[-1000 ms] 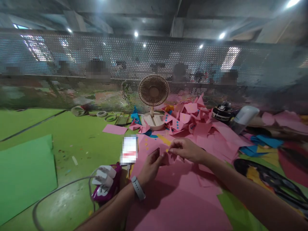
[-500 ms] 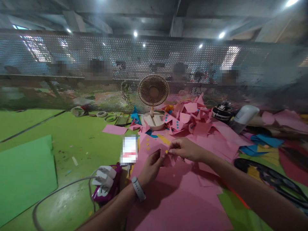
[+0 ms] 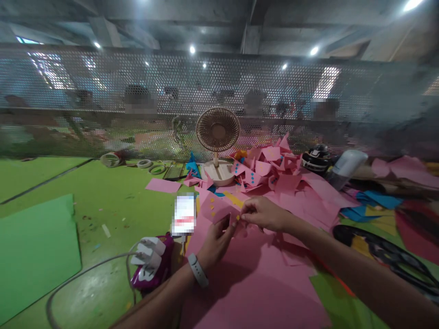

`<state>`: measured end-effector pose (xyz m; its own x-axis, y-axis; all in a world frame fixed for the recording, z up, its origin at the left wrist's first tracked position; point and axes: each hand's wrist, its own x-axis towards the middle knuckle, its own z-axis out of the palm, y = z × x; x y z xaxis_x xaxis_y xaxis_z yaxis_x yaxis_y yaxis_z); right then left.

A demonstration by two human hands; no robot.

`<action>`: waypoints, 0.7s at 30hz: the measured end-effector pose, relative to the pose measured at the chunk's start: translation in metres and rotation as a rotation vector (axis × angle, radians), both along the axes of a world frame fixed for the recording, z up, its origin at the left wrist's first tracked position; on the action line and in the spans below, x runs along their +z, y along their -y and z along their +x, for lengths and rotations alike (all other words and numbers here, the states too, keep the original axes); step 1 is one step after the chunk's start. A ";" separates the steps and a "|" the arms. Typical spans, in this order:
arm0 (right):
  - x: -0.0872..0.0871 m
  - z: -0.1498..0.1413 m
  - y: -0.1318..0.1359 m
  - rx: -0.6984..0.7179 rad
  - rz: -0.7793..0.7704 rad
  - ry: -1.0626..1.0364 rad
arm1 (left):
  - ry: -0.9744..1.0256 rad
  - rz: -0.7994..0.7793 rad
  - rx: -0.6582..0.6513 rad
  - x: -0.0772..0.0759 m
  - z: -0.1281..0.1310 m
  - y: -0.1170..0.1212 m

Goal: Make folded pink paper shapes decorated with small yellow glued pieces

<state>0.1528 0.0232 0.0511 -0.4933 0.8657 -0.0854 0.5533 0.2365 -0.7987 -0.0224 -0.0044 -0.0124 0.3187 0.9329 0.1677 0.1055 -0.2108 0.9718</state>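
My left hand (image 3: pixel 216 240), with a pale band on its wrist, pinches a small pink paper piece (image 3: pixel 240 230) between thumb and fingers. At the thumb tip sits a tiny yellow paper bit (image 3: pixel 238 218). My right hand (image 3: pixel 265 214) is closed in a pinch just to the right, its fingertips close against that piece; what lies between them is too small to make out. Both hands are above large pink sheets (image 3: pixel 254 292). Just beyond the left fingers lies pink paper with small yellow spots (image 3: pixel 207 203).
A small fan (image 3: pixel 218 130) stands behind the hands, with a heap of folded pink paper (image 3: pixel 270 167) to its right. On the left are a lit phone (image 3: pixel 184 214), a purple power strip (image 3: pixel 154 274) with a cable, and a green sheet (image 3: pixel 37 256). Black scissors (image 3: pixel 387 256) lie right.
Both hands keep almost the same place and grip. The pink piece between them has tilted slightly, and less of it shows below the right fingers.
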 end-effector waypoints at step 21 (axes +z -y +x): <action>0.006 -0.008 0.011 -0.113 0.024 0.026 | 0.063 0.005 0.006 -0.005 0.002 -0.002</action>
<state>0.1448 0.0118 0.0568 -0.3899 0.9178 -0.0750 0.5978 0.1903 -0.7787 -0.0200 -0.0023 -0.0173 0.3014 0.9340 0.1918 0.0451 -0.2149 0.9756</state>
